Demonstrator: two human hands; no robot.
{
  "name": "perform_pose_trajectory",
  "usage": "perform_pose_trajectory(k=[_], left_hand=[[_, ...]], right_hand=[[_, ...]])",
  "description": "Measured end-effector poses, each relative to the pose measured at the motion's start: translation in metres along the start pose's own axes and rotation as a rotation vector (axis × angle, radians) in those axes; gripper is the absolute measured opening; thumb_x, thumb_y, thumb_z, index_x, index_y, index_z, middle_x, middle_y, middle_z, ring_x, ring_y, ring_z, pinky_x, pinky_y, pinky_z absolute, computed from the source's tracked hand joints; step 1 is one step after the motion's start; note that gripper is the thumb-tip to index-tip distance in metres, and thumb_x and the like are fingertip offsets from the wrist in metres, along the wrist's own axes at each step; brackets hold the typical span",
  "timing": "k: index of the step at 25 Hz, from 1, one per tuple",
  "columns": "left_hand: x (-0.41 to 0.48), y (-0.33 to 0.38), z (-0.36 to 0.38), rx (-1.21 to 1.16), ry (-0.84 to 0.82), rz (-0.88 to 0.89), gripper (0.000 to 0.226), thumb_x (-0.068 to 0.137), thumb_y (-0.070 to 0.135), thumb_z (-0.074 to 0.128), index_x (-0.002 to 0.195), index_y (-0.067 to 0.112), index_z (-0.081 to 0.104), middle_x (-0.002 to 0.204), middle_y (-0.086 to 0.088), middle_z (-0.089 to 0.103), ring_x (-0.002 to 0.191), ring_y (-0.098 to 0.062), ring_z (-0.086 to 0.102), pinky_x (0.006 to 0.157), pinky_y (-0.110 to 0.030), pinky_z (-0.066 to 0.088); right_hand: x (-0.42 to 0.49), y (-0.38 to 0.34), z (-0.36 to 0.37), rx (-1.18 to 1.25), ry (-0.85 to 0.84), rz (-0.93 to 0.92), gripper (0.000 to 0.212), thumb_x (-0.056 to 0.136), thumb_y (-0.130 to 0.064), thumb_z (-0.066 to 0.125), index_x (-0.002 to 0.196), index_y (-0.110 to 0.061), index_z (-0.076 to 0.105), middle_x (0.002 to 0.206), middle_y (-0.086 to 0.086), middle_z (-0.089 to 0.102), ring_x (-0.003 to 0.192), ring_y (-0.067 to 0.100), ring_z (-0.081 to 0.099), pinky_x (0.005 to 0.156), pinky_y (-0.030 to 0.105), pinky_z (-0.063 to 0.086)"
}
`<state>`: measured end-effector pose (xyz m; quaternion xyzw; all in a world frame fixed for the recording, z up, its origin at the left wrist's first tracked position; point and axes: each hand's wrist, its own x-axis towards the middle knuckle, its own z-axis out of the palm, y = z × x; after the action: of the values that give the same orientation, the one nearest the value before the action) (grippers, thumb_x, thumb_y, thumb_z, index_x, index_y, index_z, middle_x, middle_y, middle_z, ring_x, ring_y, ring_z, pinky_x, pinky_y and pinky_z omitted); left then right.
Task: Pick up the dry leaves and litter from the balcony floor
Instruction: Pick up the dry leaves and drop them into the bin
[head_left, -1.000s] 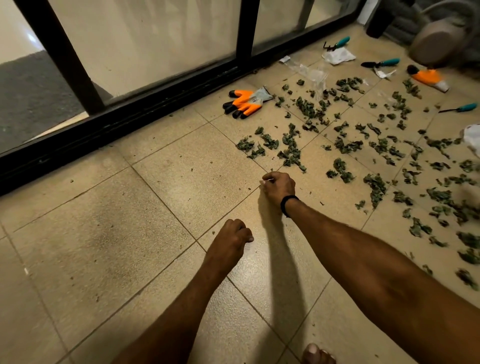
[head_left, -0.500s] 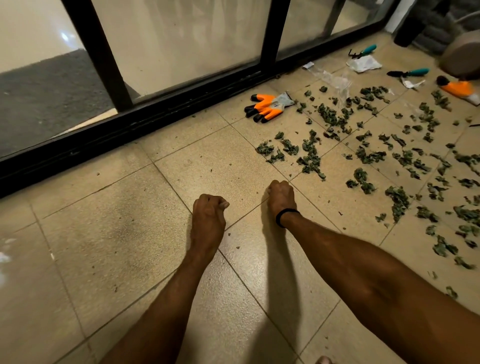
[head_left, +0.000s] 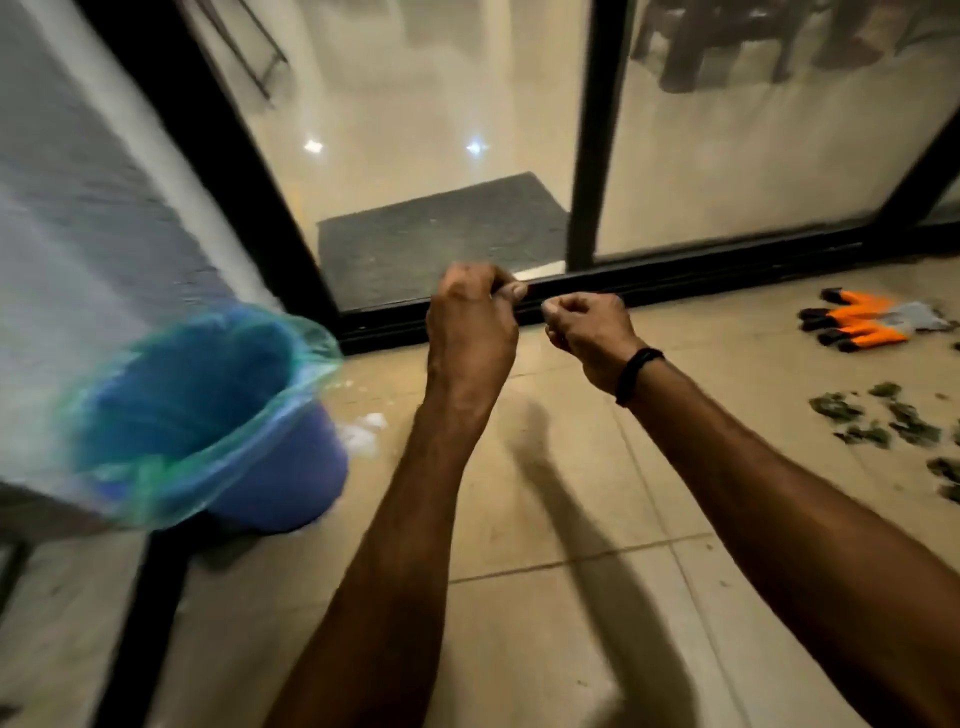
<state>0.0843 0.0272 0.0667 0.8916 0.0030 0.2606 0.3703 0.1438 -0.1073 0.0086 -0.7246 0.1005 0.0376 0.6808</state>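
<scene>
A: What's at the left?

B: A blue bin (head_left: 218, 415) lined with a green bag, blurred, on the floor (head_left: 571, 597).

A: And the hands?

B: Left hand (head_left: 470, 322) and right hand (head_left: 589, 335) are raised side by side, fingers curled together; whether they pinch anything, I cannot tell.

A: The dry leaves?

B: On the floor at far right (head_left: 878, 418), well apart from both hands, below the orange gloves (head_left: 862, 325).

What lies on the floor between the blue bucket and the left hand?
Head view: only small white scraps beside the blue bucket; otherwise bare tile up to the left hand.
</scene>
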Motion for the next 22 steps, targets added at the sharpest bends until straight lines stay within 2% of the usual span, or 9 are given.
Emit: perform_pose_trajectory(k=[3, 6, 9, 13, 15, 19, 22], left_hand=[[0.028, -0.033, -0.11, 0.211, 0.14, -0.121, 0.014, 0.089, 0.027, 0.069, 0.09, 0.015, 0.077, 0.094, -0.006, 0.072, 0.087, -0.019, 0.065, 0.075, -0.027, 0.045], [0.027, -0.085, -0.192, 0.419, 0.182, -0.336, 0.016, 0.087, 0.024, 0.072, 0.095, 0.012, 0.078, 0.098, -0.013, 0.075, 0.097, -0.029, 0.069, 0.085, -0.033, 0.051], [0.01, -0.126, -0.225, 0.551, 0.123, -0.537, 0.018, 0.085, 0.02, 0.072, 0.099, 0.01, 0.078, 0.105, -0.019, 0.073, 0.103, -0.037, 0.066, 0.092, -0.04, 0.053], [0.003, -0.143, -0.234, 0.55, 0.13, -0.659, 0.032, 0.081, 0.035, 0.078, 0.095, 0.006, 0.076, 0.104, -0.022, 0.072, 0.104, -0.04, 0.065, 0.088, -0.041, 0.05], [0.008, -0.14, -0.228, 0.554, 0.153, -0.617, 0.026, 0.087, 0.026, 0.07, 0.104, 0.008, 0.075, 0.112, -0.019, 0.071, 0.11, -0.04, 0.063, 0.096, -0.041, 0.049], [0.026, -0.107, -0.185, 0.414, 0.178, -0.471, 0.026, 0.089, 0.024, 0.066, 0.111, 0.012, 0.072, 0.118, -0.018, 0.069, 0.116, -0.039, 0.059, 0.101, -0.041, 0.045], [0.038, -0.061, -0.122, 0.262, 0.099, -0.312, 0.025, 0.09, 0.025, 0.065, 0.11, 0.013, 0.072, 0.114, -0.016, 0.071, 0.112, -0.035, 0.062, 0.099, -0.039, 0.047]], right_hand=[[-0.032, -0.058, 0.101, 0.011, -0.361, -0.179, 0.006, 0.092, -0.011, 0.065, 0.093, -0.007, 0.069, 0.079, 0.004, 0.065, 0.069, 0.012, 0.06, 0.066, 0.023, 0.053], [-0.066, -0.086, 0.188, -0.21, -0.483, -0.375, 0.007, 0.088, -0.012, 0.069, 0.093, -0.009, 0.074, 0.083, 0.007, 0.073, 0.071, 0.014, 0.068, 0.068, 0.025, 0.058], [-0.084, -0.089, 0.255, -0.508, -0.545, -0.549, 0.009, 0.08, -0.014, 0.072, 0.087, -0.012, 0.078, 0.08, 0.007, 0.075, 0.075, 0.018, 0.072, 0.077, 0.035, 0.059], [-0.099, -0.088, 0.287, -0.684, -0.416, -0.637, 0.014, 0.078, -0.02, 0.066, 0.083, -0.012, 0.076, 0.087, 0.012, 0.074, 0.09, 0.033, 0.067, 0.073, 0.034, 0.053], [-0.098, -0.095, 0.278, -0.648, -0.363, -0.642, 0.019, 0.079, -0.015, 0.06, 0.087, -0.014, 0.077, 0.092, 0.009, 0.075, 0.093, 0.032, 0.067, 0.077, 0.033, 0.053], [-0.073, -0.105, 0.211, -0.565, -0.229, -0.58, 0.025, 0.08, -0.01, 0.057, 0.093, -0.017, 0.078, 0.095, 0.005, 0.076, 0.088, 0.022, 0.069, 0.081, 0.03, 0.057], [-0.043, -0.096, 0.128, -0.553, -0.063, -0.498, 0.023, 0.082, -0.007, 0.058, 0.094, -0.011, 0.078, 0.095, 0.005, 0.075, 0.09, 0.021, 0.068, 0.081, 0.032, 0.057]])
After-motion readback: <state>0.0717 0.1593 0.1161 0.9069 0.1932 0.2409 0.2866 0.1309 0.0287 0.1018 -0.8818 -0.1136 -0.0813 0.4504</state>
